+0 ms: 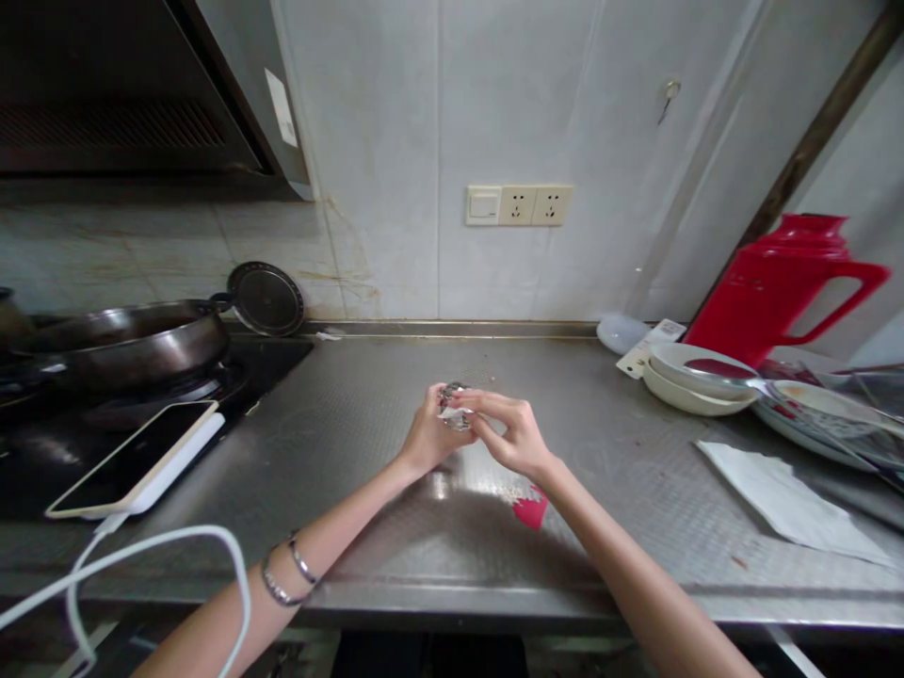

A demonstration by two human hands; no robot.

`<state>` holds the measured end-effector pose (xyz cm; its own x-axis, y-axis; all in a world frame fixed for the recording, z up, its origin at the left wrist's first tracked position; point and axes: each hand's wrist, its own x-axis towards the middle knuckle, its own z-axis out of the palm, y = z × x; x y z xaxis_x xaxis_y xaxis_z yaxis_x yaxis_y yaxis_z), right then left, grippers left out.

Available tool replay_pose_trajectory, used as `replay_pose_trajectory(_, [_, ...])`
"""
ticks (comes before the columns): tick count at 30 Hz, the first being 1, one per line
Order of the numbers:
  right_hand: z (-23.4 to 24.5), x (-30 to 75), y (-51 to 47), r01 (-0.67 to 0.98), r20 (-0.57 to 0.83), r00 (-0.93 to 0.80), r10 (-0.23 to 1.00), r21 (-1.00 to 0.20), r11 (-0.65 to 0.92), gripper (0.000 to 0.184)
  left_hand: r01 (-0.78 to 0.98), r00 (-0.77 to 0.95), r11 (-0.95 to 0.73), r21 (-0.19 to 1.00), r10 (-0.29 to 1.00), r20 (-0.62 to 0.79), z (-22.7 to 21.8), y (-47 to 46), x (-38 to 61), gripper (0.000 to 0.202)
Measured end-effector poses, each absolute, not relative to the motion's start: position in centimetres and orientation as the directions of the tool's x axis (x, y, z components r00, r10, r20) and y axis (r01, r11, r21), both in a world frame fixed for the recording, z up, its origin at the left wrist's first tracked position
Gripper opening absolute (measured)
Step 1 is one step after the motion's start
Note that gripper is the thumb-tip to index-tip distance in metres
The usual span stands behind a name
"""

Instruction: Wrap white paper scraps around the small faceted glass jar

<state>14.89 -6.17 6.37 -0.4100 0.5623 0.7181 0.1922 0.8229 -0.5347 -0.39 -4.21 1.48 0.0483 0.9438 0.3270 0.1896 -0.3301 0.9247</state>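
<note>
Out over the middle of the steel counter [339, 443], both hands meet at a small, shiny silvery thing [456, 418] with a crinkled look. Its exact kind I cannot make out. My left hand [425, 431] is closed around it from the left side. From the right, my right hand [514, 435] pinches at its top and near edge with the fingertips, partly covering it. A red scrap with a jagged, torn edge [531, 509] lies on the counter just below my right wrist.
At the left, a phone [137, 457] with a white cable [176, 537] lies by a pan [134, 344] on the stove. To the right are stacked bowls [696, 391], a red thermos jug [766, 287] and a white napkin [787, 499]. Sockets [533, 205] sit on the wall behind.
</note>
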Motion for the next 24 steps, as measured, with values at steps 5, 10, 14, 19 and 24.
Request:
replay_pose_trajectory(5, [6.3, 15.2, -5.4, 0.161, 0.603, -0.048, 0.797, -0.782, 0.602, 0.027, 0.185, 0.03, -0.276, 0.943, 0.961, 0.275, 2.6, -4.9, -0.1, 0.072])
replay_pose_trajectory(10, [5.1, 14.6, -4.7, 0.271, 0.653, -0.075, 0.754, -0.714, 0.645, 0.024, 0.157, 0.02, -0.289, 0.944, 0.957, 0.29, 2.7, -5.0, 0.1, 0.072])
replay_pose_trajectory(14, [4.4, 14.4, -4.9, 0.301, 0.754, -0.193, 0.627, -0.563, 0.77, 0.027, 0.145, 0.0, -0.281, 0.949, 0.959, 0.284, 2.5, -4.7, -0.1, 0.07])
replay_pose_trajectory(19, [4.3, 14.5, -5.2, 0.316, 0.825, -0.301, 0.478, -0.387, 0.866, 0.03, 0.148, -0.031, -0.258, 0.955, 0.964, 0.265, 2.5, -4.0, -0.9, 0.065])
replay_pose_trajectory(24, [4.8, 14.5, -5.5, 0.34, 0.841, -0.296, 0.453, -0.351, 0.873, 0.027, 0.163, -0.029, -0.236, 0.958, 0.969, 0.244, 2.5, -3.7, -1.2, 0.07])
